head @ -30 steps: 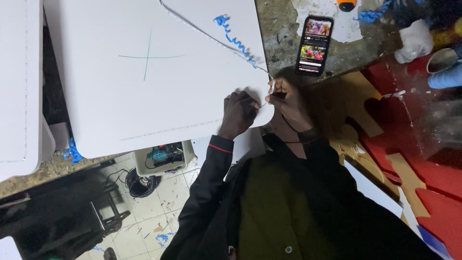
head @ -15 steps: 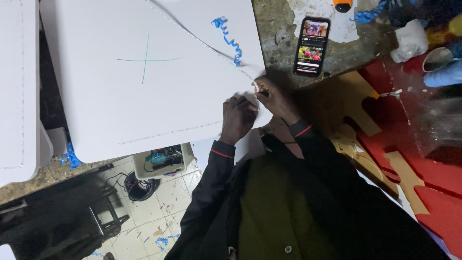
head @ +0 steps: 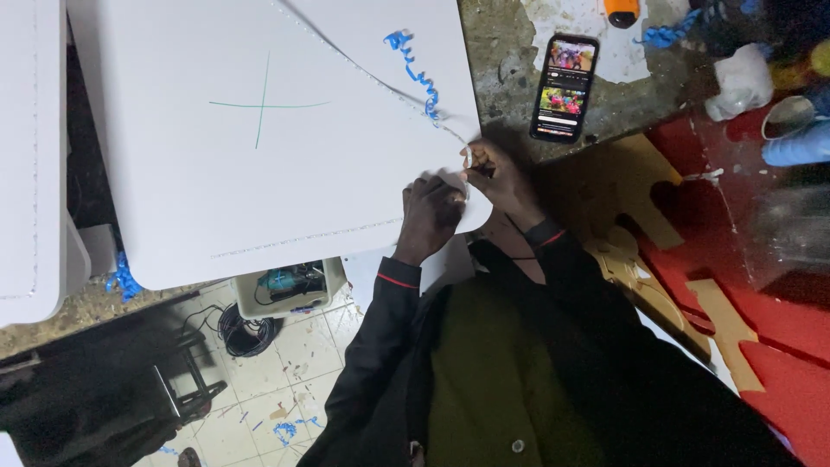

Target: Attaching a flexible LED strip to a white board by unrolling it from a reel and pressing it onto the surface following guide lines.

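Head view: a large white sheet, marked with a green cross and edged with rows of small holes, is seen lying on the desk. Its rounded near corner is pressed flat by the left hand, fingers together on the material. Just beside it, the right hand is closed around something small at the sheet's edge; what is pinched cannot be made out. A curl of blue shaving is laid along the cut line leading to that corner.

A slip is judged possible: the corner overhangs the desk, so the sheet could be flexed or shifted under pressure, and the cut line could be torn off course. The left fingers are held very near the working point and could be nicked.

A lit phone is rested on the worn, stained desk, well apart from the sheet. Red and tan cut-out shapes are spread to the right. Below, a tiled floor littered with blue scraps and a coiled cable is visible.
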